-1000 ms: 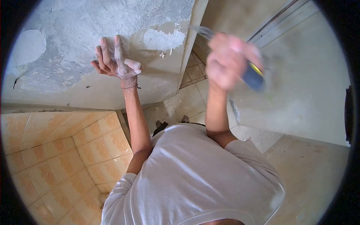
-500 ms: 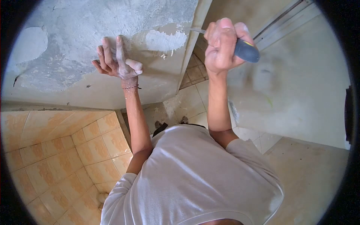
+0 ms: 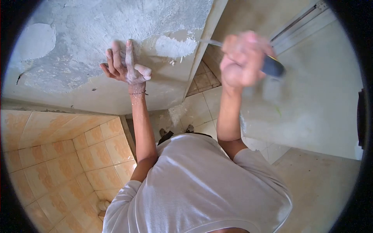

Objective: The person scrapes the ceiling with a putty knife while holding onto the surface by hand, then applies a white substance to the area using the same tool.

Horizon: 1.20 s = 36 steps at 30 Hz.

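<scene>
My left hand [image 3: 126,66], dusted with white powder, rests on the grey wall [image 3: 89,35] with its fingers spread and holds nothing. To the right, my right hand [image 3: 246,60] is blurred by motion and closed around the dark handle of a tool [image 3: 275,66]. The tool's thin metal shaft points left toward the wall edge, near a white patch [image 3: 175,46] with chipped, flaking borders. Whether its tip touches the wall is too blurred to tell.
Orange-patterned tiles [image 3: 103,149] line the area at lower left. A pale panel [image 3: 311,89] stands at the right. Below are light floor tiles [image 3: 194,106] with white dust, and a wall edge [image 3: 204,46] runs beside the patch.
My right hand with the tool moved up and left, then back right and slightly down. My left hand keeps its place on the wall, while the view has shifted slightly.
</scene>
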### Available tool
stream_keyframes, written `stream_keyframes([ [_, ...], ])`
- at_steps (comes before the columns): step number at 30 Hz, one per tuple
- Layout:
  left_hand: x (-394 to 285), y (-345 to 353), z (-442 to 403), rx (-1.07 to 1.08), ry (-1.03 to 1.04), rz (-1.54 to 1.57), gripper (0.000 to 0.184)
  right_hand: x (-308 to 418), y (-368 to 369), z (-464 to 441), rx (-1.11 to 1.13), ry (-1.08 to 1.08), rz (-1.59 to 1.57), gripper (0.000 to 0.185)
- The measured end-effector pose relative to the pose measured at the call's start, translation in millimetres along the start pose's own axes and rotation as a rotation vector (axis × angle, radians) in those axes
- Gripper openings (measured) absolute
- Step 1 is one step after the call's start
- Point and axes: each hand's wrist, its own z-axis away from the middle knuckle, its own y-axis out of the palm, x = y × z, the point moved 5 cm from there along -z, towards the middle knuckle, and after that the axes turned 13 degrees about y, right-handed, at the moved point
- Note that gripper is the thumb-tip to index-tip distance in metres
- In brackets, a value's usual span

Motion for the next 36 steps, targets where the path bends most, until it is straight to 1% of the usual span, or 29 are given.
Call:
stream_keyframes([
  [1,0,-1,2,0.012,-0.002,-0.001,0.084,11,10,-6,0.043,0.001,-0.010,0.013],
  [2,0,-1,2,0.008,0.000,0.005,0.085,18,17,-8,0.081,-0.004,-0.017,0.013],
  [4,1,-1,2,0.000,0.005,0.021,0.086,4,11,-12,-0.215,-0.272,0.360,0.018],
  [5,2,0,3,0.026,0.003,0.011,0.088,-11,6,-19,-0.076,-0.334,0.661,0.022],
  [6,3,0,3,0.048,0.001,-0.003,0.090,-33,-5,-22,-0.068,0.010,0.549,0.022],
  [8,2,1,6,0.058,-0.024,-0.015,0.091,-20,-3,-11,-0.096,0.107,0.507,0.019],
  [10,2,2,5,0.074,-0.057,-0.043,0.093,-6,-3,2,-0.268,0.057,0.168,0.017],
  [11,0,0,1,0.066,-0.042,-0.026,0.093,20,21,2,-0.085,0.096,0.188,0.008],
  [12,-1,-2,0,0.058,-0.025,-0.003,0.093,27,18,-3,-0.090,0.104,0.186,0.008],
  [14,1,-1,2,0.055,-0.020,-0.010,0.093,42,32,-5,0.341,-0.065,0.312,0.005],
  [16,2,0,3,0.043,-0.021,-0.014,0.093,7,10,7,-0.026,-0.457,0.895,0.009],
  [17,2,0,2,0.036,0.002,-0.012,0.092,-20,-15,5,-0.001,-0.216,0.793,0.011],
  [18,2,0,1,0.030,0.025,-0.012,0.091,-35,-22,0,0.022,0.024,0.682,0.012],
  [19,1,-1,1,0.026,0.025,-0.014,0.091,-27,-27,10,-0.031,0.047,0.621,0.013],
  [20,0,0,1,0.019,0.010,-0.019,0.091,-8,-16,19,-0.073,0.062,0.554,0.015],
  [21,0,0,2,0.022,-0.009,-0.024,0.090,9,3,23,-0.167,0.141,0.345,0.015],
  [22,0,-1,1,0.025,-0.013,-0.031,0.090,17,6,18,-0.162,0.148,0.343,0.015],
  [24,-2,-2,-2,0.031,-0.002,-0.012,0.088,40,21,18,0.247,-0.072,0.282,0.017],
  [25,-1,-2,-1,0.034,0.000,-0.007,0.088,31,9,19,0.166,-0.041,0.218,0.015],
  [26,0,-2,0,0.032,0.000,-0.001,0.087,5,-13,26,-0.247,-0.332,0.608,0.036],
  [27,0,-2,0,0.029,0.000,0.004,0.087,-6,-17,20,-0.160,-0.284,0.617,0.025],
  [28,-1,-1,0,0.026,0.000,0.008,0.087,-11,-16,17,-0.070,-0.236,0.622,0.022],
  [29,-1,-1,-1,0.015,0.005,0.005,0.087,-7,-12,16,-0.169,-0.202,0.392,0.023],
  [30,0,-1,-1,0.009,0.013,0.007,0.086,10,-5,17,-0.170,-0.204,0.389,0.023],
  [31,0,-1,-1,0.005,0.016,0.004,0.086,26,2,15,-0.032,-0.089,0.209,0.025],
  [32,0,0,0,0.008,0.002,-0.006,0.087,33,10,10,0.111,0.023,0.028,0.035],
  [33,0,0,1,0.020,-0.014,-0.015,0.088,45,22,12,0.204,-0.168,0.195,0.017],
  [34,1,-1,2,0.024,-0.015,-0.017,0.088,36,19,12,0.204,-0.164,0.194,0.017],
  [36,0,-2,0,0.038,-0.005,0.009,0.090,-1,-2,10,0.053,-0.241,0.414,0.016],
])
